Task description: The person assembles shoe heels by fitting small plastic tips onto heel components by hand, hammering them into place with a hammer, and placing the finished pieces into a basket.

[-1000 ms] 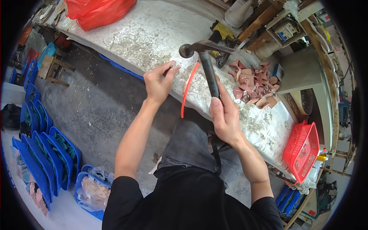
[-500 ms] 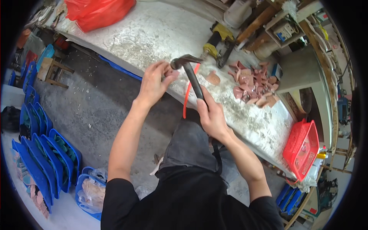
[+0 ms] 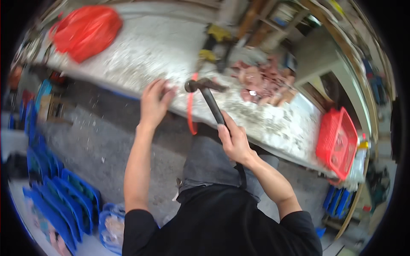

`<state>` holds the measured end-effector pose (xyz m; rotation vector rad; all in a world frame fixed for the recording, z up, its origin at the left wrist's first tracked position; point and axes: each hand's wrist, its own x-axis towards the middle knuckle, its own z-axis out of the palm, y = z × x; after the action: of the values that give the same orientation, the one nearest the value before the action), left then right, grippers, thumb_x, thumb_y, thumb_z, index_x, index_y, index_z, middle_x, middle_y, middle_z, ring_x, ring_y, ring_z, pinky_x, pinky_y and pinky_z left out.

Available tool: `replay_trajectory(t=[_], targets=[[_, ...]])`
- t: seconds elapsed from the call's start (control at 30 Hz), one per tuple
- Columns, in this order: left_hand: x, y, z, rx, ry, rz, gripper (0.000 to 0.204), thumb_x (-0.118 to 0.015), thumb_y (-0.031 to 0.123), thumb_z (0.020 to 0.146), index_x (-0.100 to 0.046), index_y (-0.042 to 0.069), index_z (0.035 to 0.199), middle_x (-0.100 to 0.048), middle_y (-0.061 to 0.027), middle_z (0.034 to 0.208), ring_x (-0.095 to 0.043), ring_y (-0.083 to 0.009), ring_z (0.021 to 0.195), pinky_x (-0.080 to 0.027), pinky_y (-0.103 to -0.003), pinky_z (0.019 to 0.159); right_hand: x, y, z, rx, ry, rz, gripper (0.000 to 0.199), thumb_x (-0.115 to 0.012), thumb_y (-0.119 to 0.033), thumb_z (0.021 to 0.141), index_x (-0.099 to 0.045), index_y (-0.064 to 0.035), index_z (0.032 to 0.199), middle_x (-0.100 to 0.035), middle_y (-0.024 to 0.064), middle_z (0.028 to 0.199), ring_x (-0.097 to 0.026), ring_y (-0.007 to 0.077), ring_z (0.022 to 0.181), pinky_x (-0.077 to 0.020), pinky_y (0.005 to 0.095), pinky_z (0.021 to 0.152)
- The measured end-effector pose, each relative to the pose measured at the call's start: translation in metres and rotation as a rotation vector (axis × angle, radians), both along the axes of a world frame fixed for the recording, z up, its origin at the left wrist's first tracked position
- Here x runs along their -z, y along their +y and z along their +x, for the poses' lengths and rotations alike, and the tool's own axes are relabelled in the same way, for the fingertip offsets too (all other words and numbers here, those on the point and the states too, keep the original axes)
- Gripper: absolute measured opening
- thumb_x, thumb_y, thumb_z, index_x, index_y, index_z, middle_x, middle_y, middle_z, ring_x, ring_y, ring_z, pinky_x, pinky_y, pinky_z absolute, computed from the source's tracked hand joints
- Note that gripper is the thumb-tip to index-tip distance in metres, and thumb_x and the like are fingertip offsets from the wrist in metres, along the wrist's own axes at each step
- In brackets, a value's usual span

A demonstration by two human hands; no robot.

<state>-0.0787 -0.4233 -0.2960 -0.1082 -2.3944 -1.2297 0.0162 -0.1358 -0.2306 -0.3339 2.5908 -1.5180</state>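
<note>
My right hand (image 3: pixel 235 140) is closed around the black handle of a claw hammer (image 3: pixel 210 102), its metal head raised toward the far side above the bench edge. Left of the hammer, my left hand (image 3: pixel 154 104) hovers near the bench's front edge, thumb and fingers apart, with nothing visible between them. A red strip (image 3: pixel 190 112) hangs over the bench edge, between my left hand and the hammer. Behind the hammer, a heap of pinkish broken pieces (image 3: pixel 260 79) lies on the whitish, dusty bench (image 3: pixel 158 47). Motion blurs the pieces.
A yellow and black power tool (image 3: pixel 209 45) lies at the back of the bench. The red plastic bag (image 3: pixel 87 32) sits far left, the red basket (image 3: pixel 337 143) at the right end. Blue bins (image 3: pixel 64 205) stand on the floor at left, near a wooden stool (image 3: pixel 57 109).
My left hand has moved left, away from the hammer head, and its fingers have spread. The hammer stays in my right hand. The whole view has shifted and turned.
</note>
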Motion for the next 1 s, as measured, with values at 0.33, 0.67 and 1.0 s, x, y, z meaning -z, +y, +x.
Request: replay_trajectory(t=[0.33,0.67,1.0], targets=[[-0.06,0.112,0.005,0.13,0.306,-0.072,0.024,-0.071,-0.007,0.098,-0.075,-0.008,0.122,-0.074,-0.0208,0.131,-0.072,-0.0311,0.118,-0.063,-0.039,0.09,-0.014,0.27,0.095,0.591,0.329,0.409,0.034,-0.071,-0.017,0.1,-0.063,-0.0002,0.129,-0.072,0.0221,0.088,-0.075,0.0378,0.076,-0.0568,0.0486,0.068],[-0.177,0.505,0.022,1.089,0.55,-0.076,0.023,-0.076,-0.003,0.094,-0.077,-0.003,0.118,-0.079,-0.0162,0.115,-0.075,-0.0246,0.108,-0.057,-0.035,0.093,0.055,0.332,0.057,0.706,0.447,0.604,0.037,-0.076,-0.015,0.083,-0.069,-0.0081,0.119,-0.062,0.0105,0.109,-0.062,0.0323,0.106,-0.0516,0.0462,0.09],[-0.179,0.701,0.023,1.315,0.49,-0.513,0.044,-0.076,0.0,0.086,-0.074,0.002,0.131,-0.072,-0.0184,0.13,-0.07,-0.0345,0.115,-0.057,-0.042,0.096,0.073,0.327,0.045,0.858,0.575,0.566,0.033,-0.069,-0.019,0.08,-0.07,0.0004,0.107,-0.065,0.0085,0.103,-0.062,0.0256,0.101,-0.0531,0.0399,0.081]])
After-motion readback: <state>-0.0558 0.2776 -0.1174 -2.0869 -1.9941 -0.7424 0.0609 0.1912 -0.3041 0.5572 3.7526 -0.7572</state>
